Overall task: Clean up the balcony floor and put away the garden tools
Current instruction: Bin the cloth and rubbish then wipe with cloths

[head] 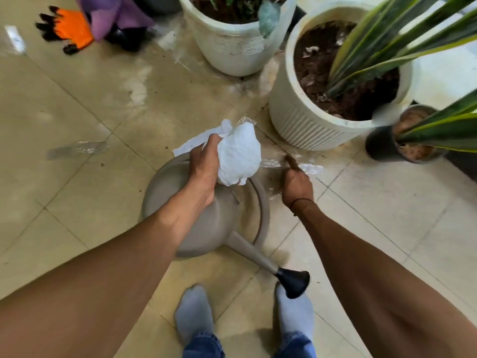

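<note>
At the bottom centre stand two feet in grey socks [194, 312] on the tiled floor [77, 104]. Just above them lies a beige watering can [206, 228], its black nozzle [294, 281] pointing lower right. Over the can, the left hand [204, 166] grips a crumpled white cloth [238, 156]. The right hand [296, 184], fingers curled, index finger extended, touches a strip of clear plastic [291, 165] on the floor. Further up stand ribbed white pots [304, 120]; at upper left lies an orange glove [69, 29].

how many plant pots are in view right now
3: white pot top centre, ribbed white pot right of it, small dark pot at far right. Others may lie outside the frame.
</note>
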